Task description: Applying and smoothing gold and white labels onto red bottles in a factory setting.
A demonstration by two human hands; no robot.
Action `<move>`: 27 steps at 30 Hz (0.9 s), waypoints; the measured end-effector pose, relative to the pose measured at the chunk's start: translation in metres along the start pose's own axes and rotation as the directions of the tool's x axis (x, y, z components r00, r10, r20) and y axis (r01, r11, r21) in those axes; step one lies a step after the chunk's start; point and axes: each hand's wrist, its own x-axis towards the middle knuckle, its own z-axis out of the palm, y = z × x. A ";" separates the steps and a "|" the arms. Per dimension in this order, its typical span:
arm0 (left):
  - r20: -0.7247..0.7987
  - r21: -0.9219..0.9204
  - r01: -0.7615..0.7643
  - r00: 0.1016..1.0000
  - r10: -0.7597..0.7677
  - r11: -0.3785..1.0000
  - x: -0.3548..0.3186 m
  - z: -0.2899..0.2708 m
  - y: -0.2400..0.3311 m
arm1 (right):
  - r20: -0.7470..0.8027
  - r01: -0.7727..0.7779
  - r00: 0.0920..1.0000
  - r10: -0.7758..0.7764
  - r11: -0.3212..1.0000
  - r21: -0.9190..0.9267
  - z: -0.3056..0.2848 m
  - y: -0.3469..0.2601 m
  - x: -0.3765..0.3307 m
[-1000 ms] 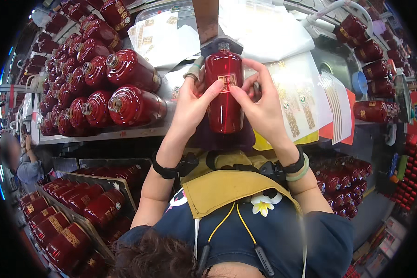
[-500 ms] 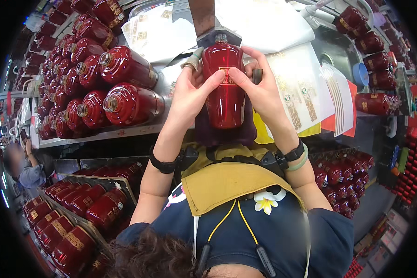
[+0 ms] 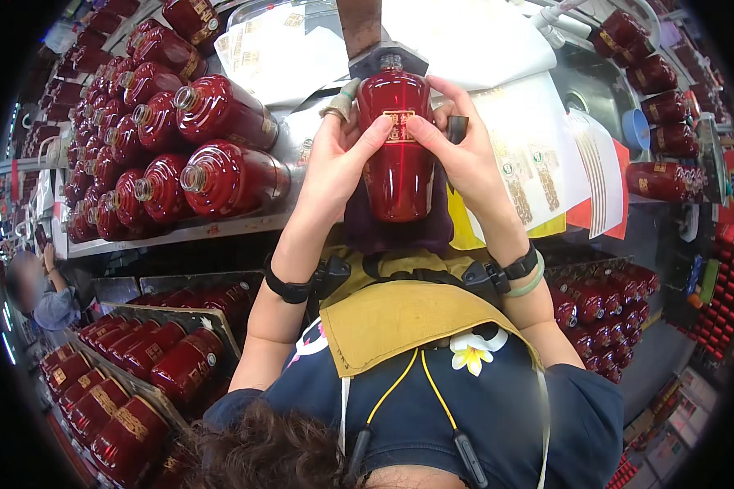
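Observation:
A glossy dark-red glass bottle (image 3: 396, 183) lies in front of me, its clear neck against a metal bracket (image 3: 365, 28) and its base toward me over a dark purple cloth (image 3: 400, 235). My left hand (image 3: 344, 147) closes on its left side, with pale covers on the fingers. My right hand (image 3: 463, 147) grips the right side, a dark band around one finger. Both thumbs press on the edges of a square gold decal (image 3: 400, 126) on the bottle's upper body. Fingers behind the glass are partly hidden.
Many red bottles (image 3: 228, 175) crowd the bench at left, necks toward me. Sheets of gold decals (image 3: 530, 155) lie at right, near a blue cup (image 3: 634, 129). White sheets (image 3: 281, 61) cover the back. Crates of bottles (image 3: 183, 359) stand below left; more bottles (image 3: 603, 314) sit below right.
My thumbs have moved slightly apart and up, so more of the gold decal shows. The bottle sits slightly farther from me. Both hands still hold it.

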 end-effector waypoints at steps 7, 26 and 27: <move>-0.012 0.016 0.007 1.000 -0.007 1.000 0.000 0.000 -0.001 | 0.002 0.011 1.000 -0.011 1.000 0.000 0.000 0.000 -0.001; -0.006 -0.025 0.016 1.000 -0.016 1.000 -0.004 0.001 0.000 | -0.129 0.129 0.983 -0.127 0.992 0.002 -0.007 -0.026 -0.028; -0.002 -0.017 -0.001 1.000 0.001 1.000 -0.004 0.000 -0.001 | -0.071 0.160 0.983 -0.168 0.981 -0.113 -0.007 -0.027 -0.033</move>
